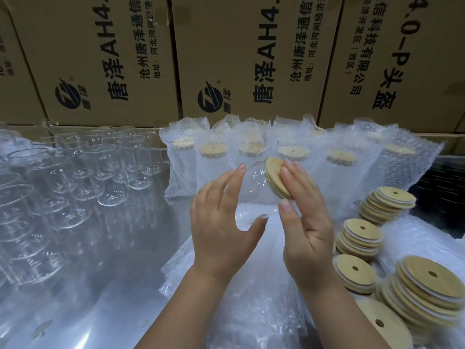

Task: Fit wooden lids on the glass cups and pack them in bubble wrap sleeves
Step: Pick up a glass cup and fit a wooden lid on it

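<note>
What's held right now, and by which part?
The left hand grips the cup round its body, thumb against fingers. The right hand presses the lid onto its mouth with flat fingers.

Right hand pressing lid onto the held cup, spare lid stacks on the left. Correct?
No: the spare lid stacks lie on the right; the head view shows it. The right hand does press the lid onto the held cup.
</note>
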